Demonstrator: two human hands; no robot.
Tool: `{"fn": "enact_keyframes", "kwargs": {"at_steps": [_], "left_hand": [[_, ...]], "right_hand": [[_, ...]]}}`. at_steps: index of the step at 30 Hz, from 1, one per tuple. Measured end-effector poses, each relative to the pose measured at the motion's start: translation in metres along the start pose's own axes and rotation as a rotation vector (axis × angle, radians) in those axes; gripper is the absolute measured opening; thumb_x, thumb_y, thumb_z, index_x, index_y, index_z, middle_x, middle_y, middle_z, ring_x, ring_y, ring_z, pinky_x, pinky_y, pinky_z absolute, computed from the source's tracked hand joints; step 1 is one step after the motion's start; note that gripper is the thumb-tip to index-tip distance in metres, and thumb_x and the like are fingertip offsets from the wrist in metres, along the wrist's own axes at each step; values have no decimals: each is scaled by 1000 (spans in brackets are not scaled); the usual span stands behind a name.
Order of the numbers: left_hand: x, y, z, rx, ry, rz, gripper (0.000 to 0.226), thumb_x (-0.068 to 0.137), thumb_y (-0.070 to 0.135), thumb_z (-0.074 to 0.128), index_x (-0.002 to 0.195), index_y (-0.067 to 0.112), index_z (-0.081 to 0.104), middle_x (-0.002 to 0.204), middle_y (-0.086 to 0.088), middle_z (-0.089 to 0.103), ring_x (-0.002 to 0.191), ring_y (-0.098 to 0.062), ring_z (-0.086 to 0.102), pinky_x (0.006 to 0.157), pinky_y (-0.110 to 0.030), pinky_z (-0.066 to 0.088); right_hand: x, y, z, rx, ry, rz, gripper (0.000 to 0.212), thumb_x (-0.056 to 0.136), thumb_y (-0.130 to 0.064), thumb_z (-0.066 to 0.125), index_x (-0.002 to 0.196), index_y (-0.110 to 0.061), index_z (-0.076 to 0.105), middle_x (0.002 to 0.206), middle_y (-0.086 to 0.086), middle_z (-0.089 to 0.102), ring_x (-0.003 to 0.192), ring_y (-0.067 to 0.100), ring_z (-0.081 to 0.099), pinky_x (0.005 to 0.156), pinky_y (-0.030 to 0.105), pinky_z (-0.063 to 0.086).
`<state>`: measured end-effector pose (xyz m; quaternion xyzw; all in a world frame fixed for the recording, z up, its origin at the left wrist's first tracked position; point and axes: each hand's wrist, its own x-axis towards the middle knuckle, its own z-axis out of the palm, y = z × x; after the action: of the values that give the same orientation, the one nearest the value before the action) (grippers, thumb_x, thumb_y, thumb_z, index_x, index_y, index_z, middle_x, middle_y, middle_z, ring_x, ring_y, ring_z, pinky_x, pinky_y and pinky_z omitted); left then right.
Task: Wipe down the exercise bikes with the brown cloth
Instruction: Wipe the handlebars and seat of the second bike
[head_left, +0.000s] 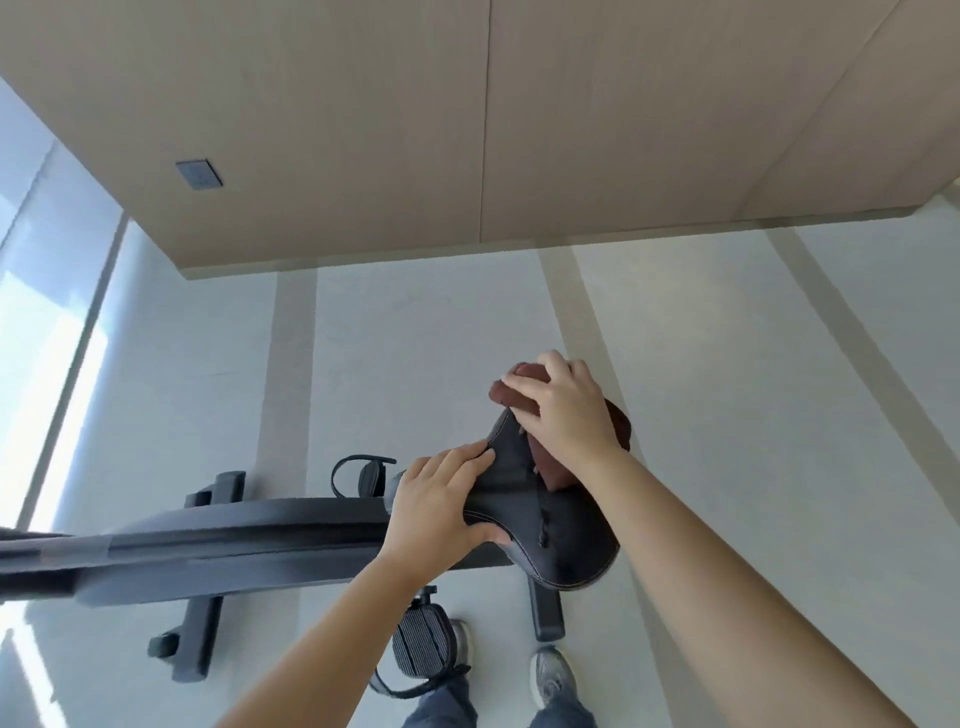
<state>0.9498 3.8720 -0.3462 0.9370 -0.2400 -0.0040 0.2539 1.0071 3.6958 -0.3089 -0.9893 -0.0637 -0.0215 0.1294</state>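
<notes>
Now the left hand (436, 509) grips the saddle (550, 525) of the exercise bike (234, 535) at its 9 o'clock side, fingers curled over, thumb beneath. The right hand (563, 413) clutches the bunched brown cloth (619, 422) against the saddle's 1 o'clock edge.

open floor (441, 338) beyond the saddle (545, 519), wooden wall (363, 130) farther off, bike frame (208, 551) blocking left

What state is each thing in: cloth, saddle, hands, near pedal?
left hand: grips the side of the saddle.
right hand: curled over the brown cloth, pressing it.
brown cloth: bunched on the saddle's far edge.
saddle: held, cloth partly over it.
near pedal: no foot in it.
</notes>
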Motion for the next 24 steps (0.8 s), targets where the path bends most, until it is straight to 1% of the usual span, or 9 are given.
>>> {"fn": "enact_keyframes", "kwargs": {"at_steps": [3, 5, 7, 11, 13, 15, 18, 20, 24], "left_hand": [[1, 1, 0, -7, 23, -38, 85, 41, 58, 81, 112, 15, 63, 117, 2, 63, 100, -19, 62, 87, -35, 43], [0, 0, 1, -16, 30, -60, 85, 39, 58, 82, 111, 16, 63, 116, 4, 64, 99, -18, 63, 86, -35, 43], [2, 0, 1, -21, 31, -76, 85, 36, 57, 83, 109, 17, 64, 115, 5, 64, 99, -16, 63, 86, -33, 41], [2, 2, 1, -32, 40, -115, 85, 34, 56, 83, 108, 18, 65, 115, 5, 65, 99, -17, 63, 87, -31, 37], [3, 3, 1, -37, 45, -127, 84, 34, 54, 84, 108, 18, 65, 116, 5, 65, 99, -17, 63, 87, -30, 36], [3, 4, 1, -53, 46, -142, 83, 35, 53, 85, 108, 18, 65, 117, 5, 64, 100, -18, 62, 88, -30, 36], [3, 5, 1, -60, 34, -153, 83, 37, 53, 84, 110, 18, 64, 119, 6, 63, 104, -18, 61, 88, -30, 35], [2, 4, 1, -60, 26, -156, 83, 38, 54, 83, 111, 19, 63, 120, 7, 62, 105, -18, 60, 88, -30, 36], [3, 5, 2, -64, 35, -159, 83, 39, 53, 84, 112, 20, 63, 120, 8, 61, 106, -16, 59, 89, -33, 40]], "right_hand": [[-8, 7, -5, 47, -59, -88, 33, 84, -28, 62, 117, -31, 62, 115, 6, 54, 99, 31, 47, 79, 41, 47], [-39, 12, -9, 99, -27, -150, 36, 72, -20, 74, 107, -28, 68, 108, 7, 61, 92, 33, 53, 72, 42, 53], [-68, 19, -6, 127, 11, -220, 42, 62, -17, 81, 101, -26, 70, 105, 6, 64, 91, 33, 57, 70, 40, 55], [-54, 26, -3, 158, 16, -320, 40, 63, -15, 80, 101, -24, 71, 102, 7, 64, 88, 33, 56, 69, 40, 54], [-20, 25, -4, 203, 5, -253, 35, 69, -16, 76, 103, -24, 71, 103, 8, 62, 90, 34, 53, 72, 42, 51], [12, 26, -2, 243, -62, -139, 30, 78, -20, 68, 108, -26, 69, 108, 5, 58, 99, 31, 49, 81, 41, 47], [13, 36, -1, 298, -122, -155, 31, 80, -21, 66, 109, -30, 67, 110, 0, 55, 104, 26, 46, 85, 35, 44], [-18, 45, -4, 327, -51, -192, 36, 75, -15, 71, 108, -28, 68, 111, 1, 57, 102, 28, 48, 85, 32, 43], [-75, 52, 1, 336, 108, -181, 43, 67, -7, 77, 107, -23, 69, 114, 6, 59, 104, 32, 50, 93, 26, 37]]}}
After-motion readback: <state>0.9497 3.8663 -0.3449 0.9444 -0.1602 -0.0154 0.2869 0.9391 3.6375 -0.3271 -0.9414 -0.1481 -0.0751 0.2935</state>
